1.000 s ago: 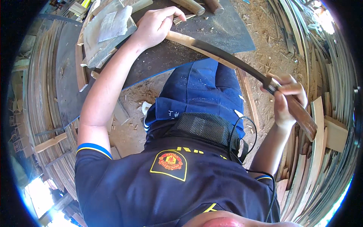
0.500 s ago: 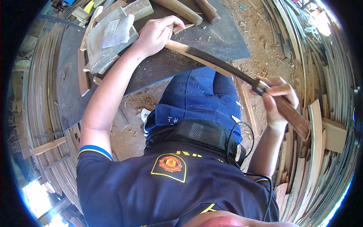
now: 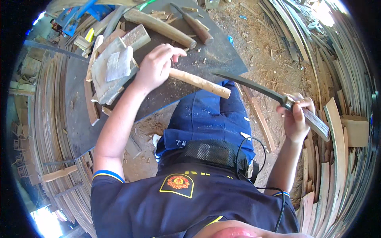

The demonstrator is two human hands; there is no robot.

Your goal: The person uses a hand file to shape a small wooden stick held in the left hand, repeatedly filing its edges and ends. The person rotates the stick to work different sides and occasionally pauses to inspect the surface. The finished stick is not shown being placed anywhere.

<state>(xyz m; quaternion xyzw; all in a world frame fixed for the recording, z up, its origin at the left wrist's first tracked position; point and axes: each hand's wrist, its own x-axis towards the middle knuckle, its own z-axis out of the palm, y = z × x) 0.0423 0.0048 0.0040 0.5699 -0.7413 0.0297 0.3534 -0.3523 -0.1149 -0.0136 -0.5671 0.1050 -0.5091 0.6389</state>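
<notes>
A pale, rounded wooden stick (image 3: 202, 84) slants over the front of a dark tabletop, its free end pointing right, above my thighs. My left hand (image 3: 156, 65) is closed around its other end, beside a wooden block (image 3: 107, 69) with a light pad on top. Off to the right, my right hand (image 3: 297, 115) grips the wooden handle of a long knife (image 3: 252, 86), close to the metal collar. The dark blade points left, its tip just above the stick and apart from it.
On the dark tabletop (image 3: 147, 105) lie a thick wooden rod (image 3: 160, 28), a tool with a wooden handle (image 3: 196, 27) and wood chips. Stacked strips (image 3: 51, 107) stand at the left, more planks (image 3: 337, 131) at the right. Shavings cover the dirt floor (image 3: 262, 59). A cable (image 3: 264, 158) hangs by my waist.
The knife has come off the stick and moved right and down with my right hand. The stick's free end now shows fully. The view has shifted slightly.
</notes>
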